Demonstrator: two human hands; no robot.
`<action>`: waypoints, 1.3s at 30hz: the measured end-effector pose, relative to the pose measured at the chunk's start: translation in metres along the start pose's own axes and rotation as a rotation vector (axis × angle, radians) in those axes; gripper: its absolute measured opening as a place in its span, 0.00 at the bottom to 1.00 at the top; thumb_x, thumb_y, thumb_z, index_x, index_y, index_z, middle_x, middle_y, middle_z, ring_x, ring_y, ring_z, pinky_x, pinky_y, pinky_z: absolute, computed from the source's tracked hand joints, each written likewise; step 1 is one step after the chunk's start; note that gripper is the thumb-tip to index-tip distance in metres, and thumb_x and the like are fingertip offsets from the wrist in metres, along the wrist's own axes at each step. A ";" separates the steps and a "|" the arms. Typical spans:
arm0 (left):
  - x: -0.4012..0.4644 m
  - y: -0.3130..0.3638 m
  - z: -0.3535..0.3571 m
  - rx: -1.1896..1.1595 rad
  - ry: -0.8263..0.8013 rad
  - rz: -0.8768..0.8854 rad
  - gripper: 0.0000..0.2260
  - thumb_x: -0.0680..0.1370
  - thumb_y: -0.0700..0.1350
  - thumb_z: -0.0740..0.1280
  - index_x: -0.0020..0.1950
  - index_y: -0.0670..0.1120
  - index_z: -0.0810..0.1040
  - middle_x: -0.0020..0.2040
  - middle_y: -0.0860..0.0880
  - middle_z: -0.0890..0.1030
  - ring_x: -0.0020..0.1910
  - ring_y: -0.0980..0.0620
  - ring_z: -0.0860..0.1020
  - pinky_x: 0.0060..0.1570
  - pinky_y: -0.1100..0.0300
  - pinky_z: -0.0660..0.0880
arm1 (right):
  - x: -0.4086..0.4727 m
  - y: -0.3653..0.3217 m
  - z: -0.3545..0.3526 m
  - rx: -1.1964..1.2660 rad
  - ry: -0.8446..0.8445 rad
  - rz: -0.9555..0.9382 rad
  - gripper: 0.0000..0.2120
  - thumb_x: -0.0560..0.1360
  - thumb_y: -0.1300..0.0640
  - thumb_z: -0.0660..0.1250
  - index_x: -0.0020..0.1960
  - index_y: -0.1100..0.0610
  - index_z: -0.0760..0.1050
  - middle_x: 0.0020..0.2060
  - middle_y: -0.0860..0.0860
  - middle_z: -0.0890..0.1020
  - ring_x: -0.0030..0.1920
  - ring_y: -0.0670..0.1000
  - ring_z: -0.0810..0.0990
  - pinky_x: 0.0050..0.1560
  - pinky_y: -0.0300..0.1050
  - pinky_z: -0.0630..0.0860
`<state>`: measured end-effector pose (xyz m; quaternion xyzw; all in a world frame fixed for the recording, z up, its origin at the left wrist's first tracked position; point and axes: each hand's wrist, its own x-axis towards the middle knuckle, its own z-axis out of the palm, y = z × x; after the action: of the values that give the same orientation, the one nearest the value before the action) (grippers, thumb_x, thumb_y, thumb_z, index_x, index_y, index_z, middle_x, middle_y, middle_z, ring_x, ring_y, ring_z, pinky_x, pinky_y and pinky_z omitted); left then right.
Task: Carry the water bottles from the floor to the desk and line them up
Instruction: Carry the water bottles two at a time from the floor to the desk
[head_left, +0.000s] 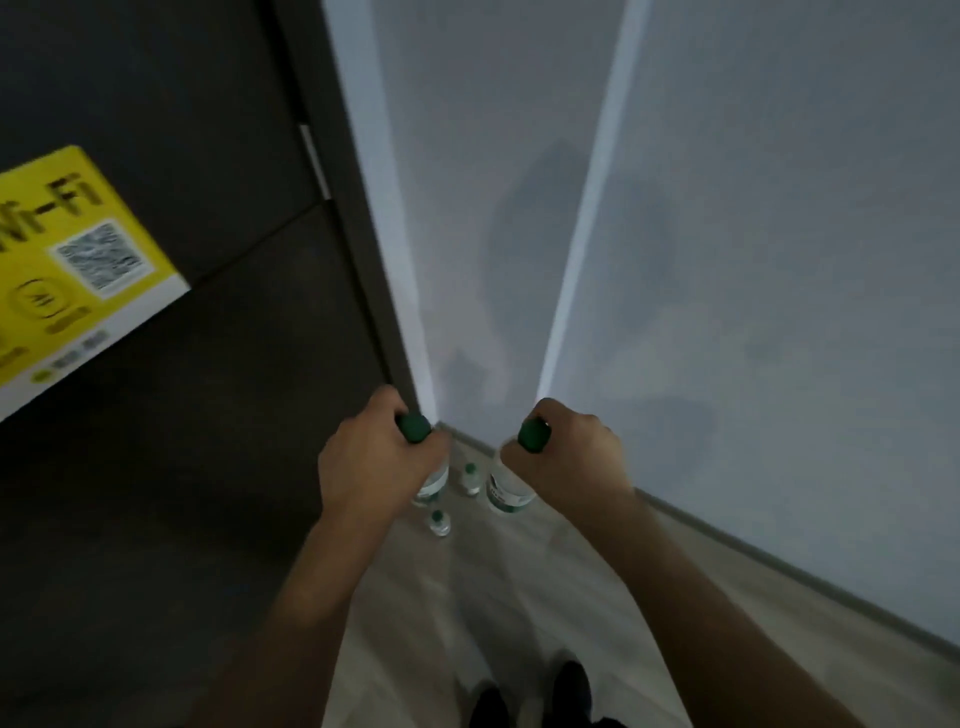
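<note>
I hold one clear water bottle with a green cap in each hand, high above the floor. My left hand (371, 457) grips the neck of the left bottle (432, 486), whose cap shows above my fingers. In my right hand (569, 457) is the right bottle (506, 499), gripped at the neck the same way. Far below, two more green-capped bottles stand on the wooden floor in the corner: one (470, 478) between the held bottles, another (439, 522) a little nearer to me. The desk is not in view.
A dark door (208, 415) with a yellow Wi-Fi sign (67, 270) fills the left side. White walls (779, 260) meet at the corner ahead, with a grey skirting board (779, 566) along the right. My dark shoes (530, 696) stand on the light wood floor (467, 623).
</note>
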<state>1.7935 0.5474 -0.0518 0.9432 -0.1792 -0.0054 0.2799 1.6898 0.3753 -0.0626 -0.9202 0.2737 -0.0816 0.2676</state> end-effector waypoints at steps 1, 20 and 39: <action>0.002 0.011 0.005 -0.003 -0.020 0.039 0.14 0.66 0.58 0.68 0.39 0.52 0.67 0.31 0.55 0.75 0.31 0.55 0.74 0.29 0.59 0.66 | -0.005 0.009 -0.006 -0.005 0.016 0.036 0.09 0.67 0.45 0.67 0.40 0.49 0.70 0.29 0.45 0.75 0.30 0.46 0.75 0.29 0.39 0.71; -0.169 0.314 0.156 -0.039 -0.339 0.789 0.15 0.66 0.57 0.67 0.36 0.50 0.64 0.26 0.53 0.72 0.25 0.53 0.71 0.26 0.61 0.60 | -0.235 0.259 -0.180 0.001 0.488 0.655 0.10 0.66 0.45 0.65 0.40 0.51 0.71 0.29 0.46 0.76 0.31 0.48 0.75 0.29 0.40 0.69; -0.523 0.593 0.279 -0.280 -0.690 1.293 0.16 0.63 0.60 0.66 0.34 0.49 0.67 0.28 0.51 0.73 0.27 0.52 0.72 0.25 0.59 0.65 | -0.579 0.465 -0.340 -0.076 0.995 1.200 0.13 0.66 0.42 0.64 0.40 0.51 0.74 0.30 0.45 0.77 0.32 0.48 0.77 0.35 0.46 0.77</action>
<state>1.0747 0.1163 -0.0202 0.5500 -0.7734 -0.1582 0.2726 0.8908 0.2110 -0.0282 -0.4783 0.8152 -0.3167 0.0800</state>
